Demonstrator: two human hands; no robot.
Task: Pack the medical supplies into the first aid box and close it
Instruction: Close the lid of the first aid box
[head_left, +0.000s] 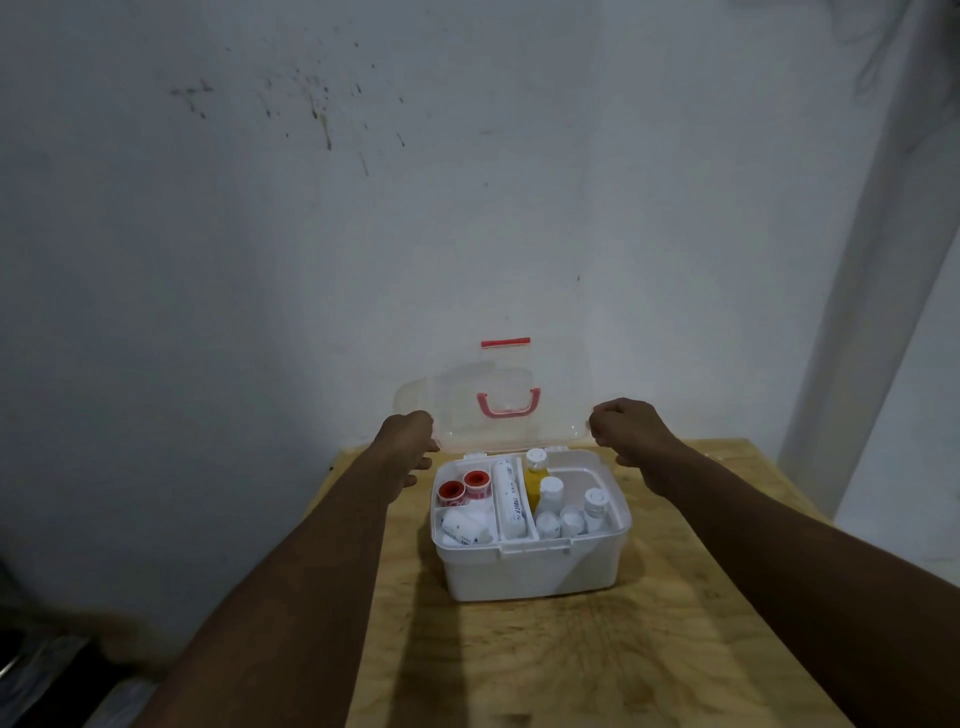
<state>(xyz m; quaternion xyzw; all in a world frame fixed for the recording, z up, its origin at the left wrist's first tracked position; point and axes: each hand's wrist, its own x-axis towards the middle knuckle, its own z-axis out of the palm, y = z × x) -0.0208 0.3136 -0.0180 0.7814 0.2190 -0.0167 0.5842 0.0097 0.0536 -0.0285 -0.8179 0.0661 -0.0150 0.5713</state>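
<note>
On the wooden desk (675, 649) the first aid box (535, 566) stands packed, its label print too blurred to read, while left hand (410, 436) and right hand (626, 428) grip the raised clear lid (467, 410) edges.

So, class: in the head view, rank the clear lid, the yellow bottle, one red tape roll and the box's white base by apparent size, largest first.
1. White base and clear lid: look alike, not ranked.
2. Yellow bottle.
3. Red tape roll.
</note>
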